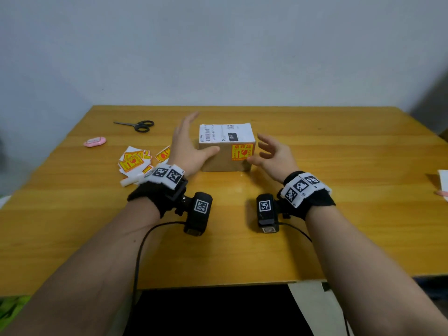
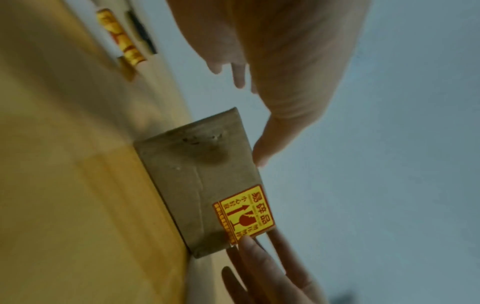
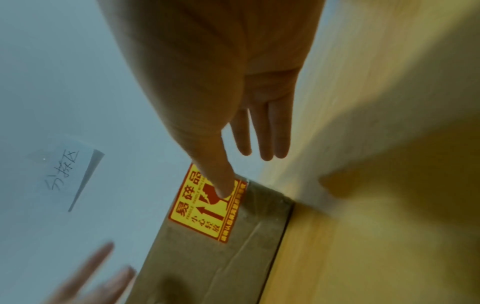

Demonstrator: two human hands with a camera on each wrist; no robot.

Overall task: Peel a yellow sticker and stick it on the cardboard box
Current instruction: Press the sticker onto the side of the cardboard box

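A cardboard box (image 1: 218, 163) with a white shipping label on top stands mid-table. A yellow sticker (image 1: 242, 152) with red print is stuck on its front face, at the right. My left hand (image 1: 191, 141) is open against the box's left side, its thumb lying on the front top edge. My right hand (image 1: 266, 151) is open with spread fingers just right of the box. In the right wrist view its thumb tip (image 3: 223, 185) lies on the sticker (image 3: 202, 214). The left wrist view shows the sticker (image 2: 244, 214) flat on the box (image 2: 192, 181).
A heap of yellow stickers (image 1: 134, 161) on white backing lies left of the box, with a white roll (image 1: 131, 181) beside it. Black scissors (image 1: 139, 126) and a pink oval object (image 1: 95, 142) sit further back left. White paper (image 1: 443, 183) lies at the table's (image 1: 339, 226) right edge.
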